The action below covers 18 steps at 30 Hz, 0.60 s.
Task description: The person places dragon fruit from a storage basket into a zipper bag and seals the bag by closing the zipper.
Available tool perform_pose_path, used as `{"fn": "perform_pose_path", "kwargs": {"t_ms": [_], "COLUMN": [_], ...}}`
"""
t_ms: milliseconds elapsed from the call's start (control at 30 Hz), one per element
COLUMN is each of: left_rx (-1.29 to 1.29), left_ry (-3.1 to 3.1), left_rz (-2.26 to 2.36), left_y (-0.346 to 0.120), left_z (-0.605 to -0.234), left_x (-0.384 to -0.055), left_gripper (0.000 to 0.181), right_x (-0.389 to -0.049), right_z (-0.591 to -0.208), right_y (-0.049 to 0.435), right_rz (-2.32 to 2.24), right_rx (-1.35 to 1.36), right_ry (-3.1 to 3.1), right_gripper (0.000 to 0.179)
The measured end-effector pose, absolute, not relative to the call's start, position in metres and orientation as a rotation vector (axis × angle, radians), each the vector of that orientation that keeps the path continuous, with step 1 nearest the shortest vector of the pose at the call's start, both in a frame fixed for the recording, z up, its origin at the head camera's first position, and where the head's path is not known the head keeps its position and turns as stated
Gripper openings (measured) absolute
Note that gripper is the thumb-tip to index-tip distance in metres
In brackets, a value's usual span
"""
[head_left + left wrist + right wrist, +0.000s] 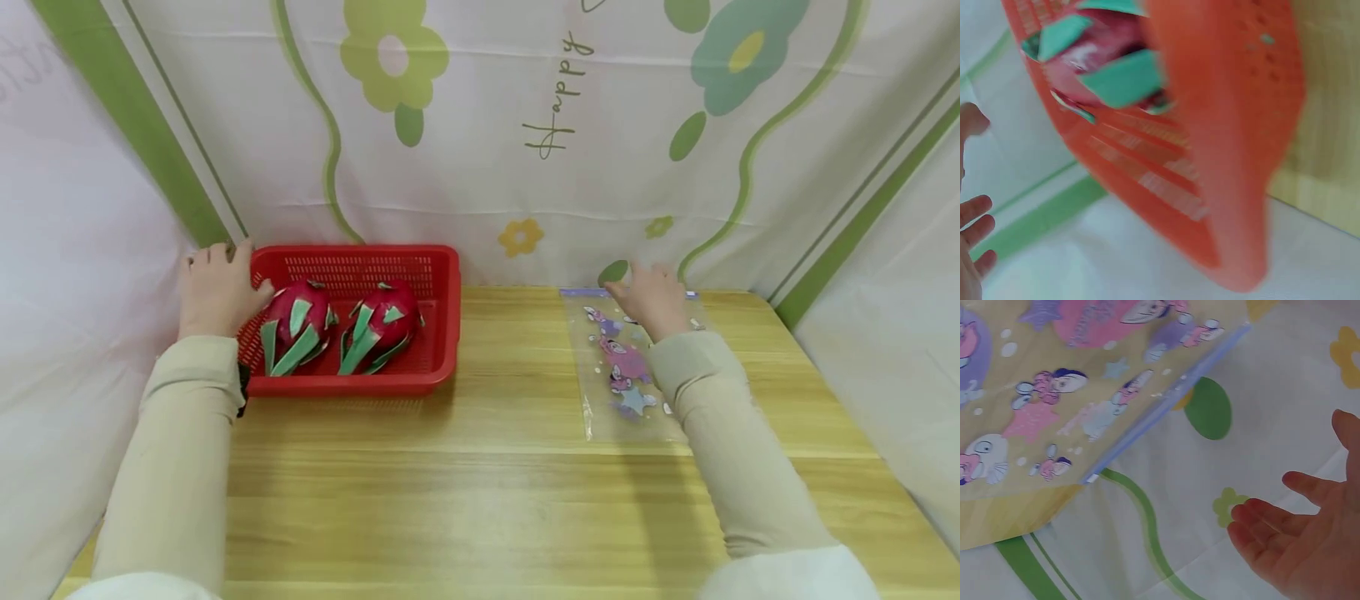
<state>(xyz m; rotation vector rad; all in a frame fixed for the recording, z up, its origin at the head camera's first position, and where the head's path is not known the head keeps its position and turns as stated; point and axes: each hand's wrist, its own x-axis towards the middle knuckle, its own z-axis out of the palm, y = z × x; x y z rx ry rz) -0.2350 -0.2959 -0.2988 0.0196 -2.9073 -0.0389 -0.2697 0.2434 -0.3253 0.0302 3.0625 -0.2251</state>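
Two dragon fruits, one at the left (297, 321) and one at the right (384, 323), lie in a red plastic basket (442, 333) on the table's left side. My left hand (220, 289) is over the basket's left end, fingers spread; in the left wrist view its fingertips stand apart from the rim with nothing between them. My right hand (651, 298) hovers over the far end of a clear zip bag (618, 367) printed with cartoon figures. In the right wrist view that hand's fingers are relaxed and hold nothing, apart from the bag's purple zip edge.
A wooden table (480, 500) carries the basket and the bag. A white cloth (465, 125) with flowers and green lines hangs behind it, and pale cloth also stands at the left and right sides.
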Motion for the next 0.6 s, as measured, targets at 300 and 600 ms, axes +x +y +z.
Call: {"fn": "perform_pose_path", "kwargs": {"t_ms": [300,600], "left_rx": [0.106,0.188], "left_ry": [-2.968,-3.005], "left_rz": [-0.055,-0.109], "left_y": [-0.328,-0.336], "left_z": [-0.321,-0.345], "left_x": [-0.218,-0.208], "left_gripper": [0.057,0.055], "right_x": [-0.261,-0.250], "right_z": [-0.365,-0.401], "right_y": [0.269,0.276], "right_rz": [-0.162,-0.154], "right_rx": [-0.005,0.037], "right_ry": [3.047,3.013], "right_gripper": [0.066,0.071]}}
